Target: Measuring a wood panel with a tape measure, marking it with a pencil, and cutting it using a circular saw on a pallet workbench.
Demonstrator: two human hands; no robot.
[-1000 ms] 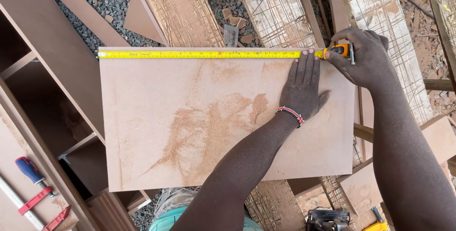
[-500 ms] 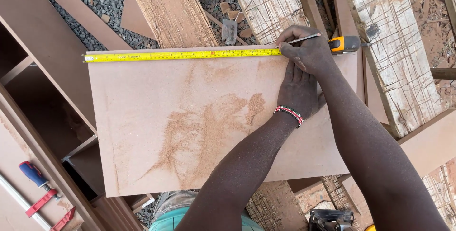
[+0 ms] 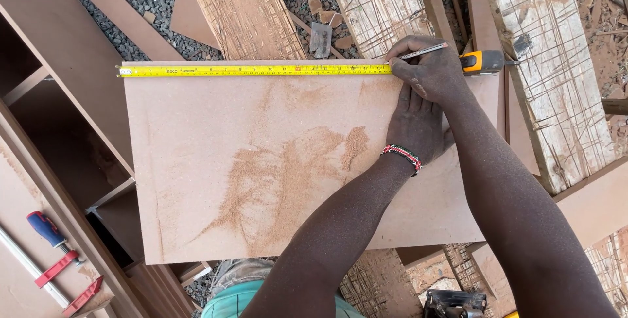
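- The right hand [image 3: 432,69] pinches a pencil [image 3: 425,50] at the board's [image 3: 261,161] far edge.
- The left hand [image 3: 415,125] lies flat, fingers spread, on the board.
- A yellow tape measure [image 3: 255,69] runs along that edge; bare board stretches leftward.

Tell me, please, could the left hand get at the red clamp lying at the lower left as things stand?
Probably yes. The left hand rests flat on the board, holding nothing, and the clamp lies uncovered, though well off to the side, so it would mean a long reach.

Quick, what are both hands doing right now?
Left hand: open, flat on the dusty pinkish-brown fibreboard panel.
Right hand: closed, holding a thin grey pencil at the yellow tape measure.
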